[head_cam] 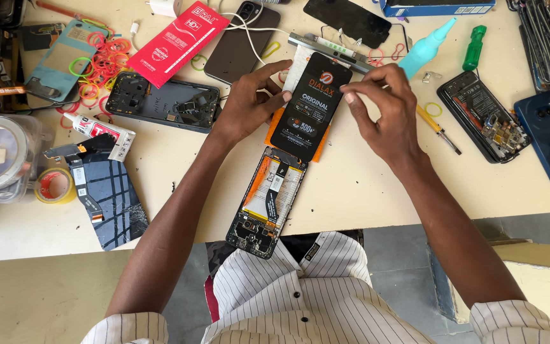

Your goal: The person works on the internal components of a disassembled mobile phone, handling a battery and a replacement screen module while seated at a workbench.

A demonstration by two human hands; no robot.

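A black phone screen panel (310, 105) with a printed protective film lies tilted over an orange pad (274, 132) at the table's middle. My left hand (249, 102) grips its left edge with thumb and fingers. My right hand (383, 111) pinches at its upper right corner. Just below it, an opened phone body (265, 204) with orange battery area and bare circuitry lies at the table's near edge, its lower end hanging over.
A red packet (176, 41), coloured rubber bands (100, 60), a glue tube (103, 130), tape rolls (52, 185), a cracked screen (112, 200), a teal bottle (424, 48), a green screwdriver (472, 48) and several opened phones (485, 114) crowd the cream table (364, 185).
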